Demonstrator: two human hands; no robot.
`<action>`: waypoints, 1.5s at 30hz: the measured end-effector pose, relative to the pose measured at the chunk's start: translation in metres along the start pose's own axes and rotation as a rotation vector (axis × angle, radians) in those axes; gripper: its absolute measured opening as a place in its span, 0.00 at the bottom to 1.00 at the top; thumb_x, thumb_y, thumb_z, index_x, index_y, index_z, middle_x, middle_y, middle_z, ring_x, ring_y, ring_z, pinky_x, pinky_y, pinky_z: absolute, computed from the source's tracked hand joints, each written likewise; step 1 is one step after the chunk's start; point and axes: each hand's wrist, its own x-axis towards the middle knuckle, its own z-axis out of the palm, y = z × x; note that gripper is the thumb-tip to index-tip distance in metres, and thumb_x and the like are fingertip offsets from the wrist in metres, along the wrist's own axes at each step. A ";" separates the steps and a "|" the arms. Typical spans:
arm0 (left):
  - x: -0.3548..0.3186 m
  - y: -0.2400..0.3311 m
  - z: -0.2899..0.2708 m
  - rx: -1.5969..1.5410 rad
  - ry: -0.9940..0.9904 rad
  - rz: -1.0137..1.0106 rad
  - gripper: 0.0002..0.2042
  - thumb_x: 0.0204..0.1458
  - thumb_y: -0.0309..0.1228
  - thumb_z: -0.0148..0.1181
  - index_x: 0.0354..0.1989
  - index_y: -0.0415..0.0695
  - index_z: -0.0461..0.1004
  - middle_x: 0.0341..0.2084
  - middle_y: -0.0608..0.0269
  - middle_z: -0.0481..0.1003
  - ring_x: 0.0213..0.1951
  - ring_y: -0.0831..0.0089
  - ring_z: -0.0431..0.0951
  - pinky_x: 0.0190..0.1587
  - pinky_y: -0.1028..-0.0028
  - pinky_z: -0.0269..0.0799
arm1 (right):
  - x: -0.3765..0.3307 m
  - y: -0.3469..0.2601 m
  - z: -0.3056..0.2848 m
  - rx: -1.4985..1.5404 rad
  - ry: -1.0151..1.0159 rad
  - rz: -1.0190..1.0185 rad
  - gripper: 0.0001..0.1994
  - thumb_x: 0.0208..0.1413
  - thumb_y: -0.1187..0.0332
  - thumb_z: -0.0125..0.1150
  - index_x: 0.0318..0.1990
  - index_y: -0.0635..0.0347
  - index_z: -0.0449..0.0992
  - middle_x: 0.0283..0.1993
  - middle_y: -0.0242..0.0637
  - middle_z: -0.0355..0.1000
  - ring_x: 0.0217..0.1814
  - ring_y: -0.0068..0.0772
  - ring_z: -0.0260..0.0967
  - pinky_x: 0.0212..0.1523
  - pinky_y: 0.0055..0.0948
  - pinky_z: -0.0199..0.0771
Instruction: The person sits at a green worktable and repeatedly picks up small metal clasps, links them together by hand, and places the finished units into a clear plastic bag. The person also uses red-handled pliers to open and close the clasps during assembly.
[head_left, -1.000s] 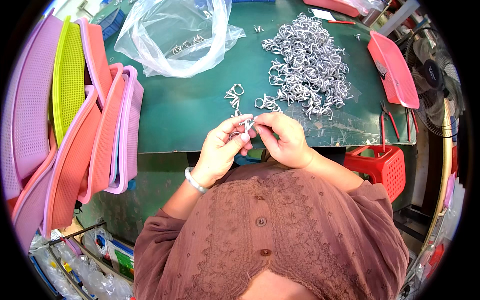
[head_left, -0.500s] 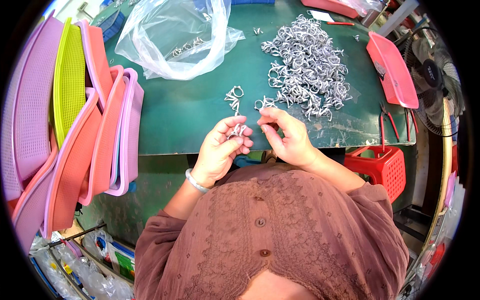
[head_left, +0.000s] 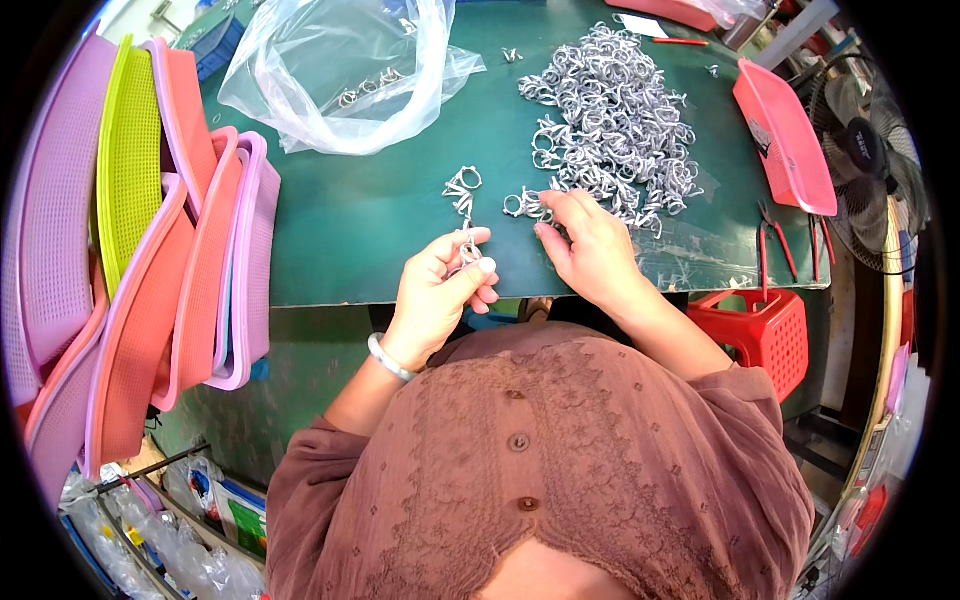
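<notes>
Head cam view, going left to right. Far left I've got a stack of plastic mesh trays (head_left: 150, 290) leaning on edge against the green worktop (head_left: 350, 240), pink and lilac mostly, with one lime green one (head_left: 130, 150) among them. At the back of the worktop sits a clear plastic bag (head_left: 330, 70), lying open with a few small metal clips (head_left: 365, 85) inside it.

Near the front edge, my left hand (head_left: 440, 290) is curled up, fingers (head_left: 475, 268) pinched shut around a small silver wire clip (head_left: 468, 245) held just above the worktop edge. There's a pale bangle (head_left: 388, 358) on that wrist. Just beyond that hand, a couple of loose clips (head_left: 462, 188) lie on the worktop by themselves.

My right hand (head_left: 590, 245) is flat-ish on the worktop, fingers loosely spread and reaching into the near edge of the big pile of silver clips (head_left: 610, 125), fingertips touching a clip (head_left: 522, 205) at the pile's left fringe. Can't tell if it actually has hold of one.

Further right: a pink tray (head_left: 785, 135) on the worktop's edge, red-handled pliers (head_left: 775, 235) beside it, a red plastic stool (head_left: 765, 335) below, and a fan (head_left: 865, 160) at the far right.
</notes>
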 end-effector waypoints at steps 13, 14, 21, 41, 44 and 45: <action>0.000 -0.002 -0.001 0.008 -0.042 -0.071 0.08 0.50 0.28 0.57 0.37 0.38 0.69 0.21 0.65 0.72 0.19 0.80 0.72 0.20 0.83 0.67 | -0.004 0.002 -0.002 -0.053 -0.048 0.019 0.09 0.43 0.71 0.59 0.35 0.59 0.70 0.33 0.38 0.65 0.32 0.43 0.68 0.30 0.36 0.69; 0.000 -0.002 -0.001 0.002 -0.056 -0.070 0.08 0.50 0.28 0.57 0.36 0.39 0.69 0.21 0.65 0.72 0.19 0.80 0.72 0.20 0.84 0.68 | -0.005 0.003 -0.002 -0.052 -0.049 0.027 0.09 0.43 0.71 0.59 0.34 0.59 0.71 0.33 0.38 0.65 0.32 0.43 0.68 0.30 0.36 0.69; 0.002 0.000 -0.002 -0.170 -0.072 -0.124 0.07 0.55 0.33 0.51 0.31 0.42 0.67 0.28 0.62 0.72 0.28 0.76 0.74 0.26 0.80 0.70 | -0.008 0.013 -0.002 0.327 0.071 0.062 0.06 0.44 0.77 0.59 0.31 0.60 0.71 0.33 0.38 0.64 0.29 0.37 0.68 0.29 0.29 0.68; 0.014 0.009 0.023 -0.033 -0.046 -0.065 0.06 0.53 0.31 0.54 0.33 0.42 0.71 0.21 0.70 0.69 0.18 0.85 0.64 0.17 0.88 0.55 | -0.012 -0.005 0.002 1.154 -0.157 0.162 0.17 0.50 0.82 0.53 0.49 0.66 0.63 0.44 0.38 0.67 0.45 0.24 0.67 0.46 0.23 0.69; 0.016 0.012 0.020 -0.268 -0.068 -0.218 0.06 0.53 0.31 0.53 0.31 0.42 0.70 0.20 0.69 0.68 0.17 0.84 0.63 0.16 0.87 0.55 | -0.011 -0.005 -0.001 1.115 -0.186 0.152 0.14 0.50 0.81 0.53 0.46 0.66 0.67 0.41 0.36 0.69 0.43 0.22 0.67 0.44 0.22 0.69; 0.016 0.012 0.020 -0.343 -0.078 -0.258 0.07 0.53 0.32 0.52 0.30 0.41 0.69 0.19 0.69 0.68 0.17 0.84 0.63 0.16 0.87 0.55 | -0.011 -0.005 -0.002 1.058 -0.184 0.143 0.12 0.50 0.81 0.53 0.44 0.66 0.68 0.40 0.35 0.69 0.42 0.22 0.68 0.44 0.22 0.69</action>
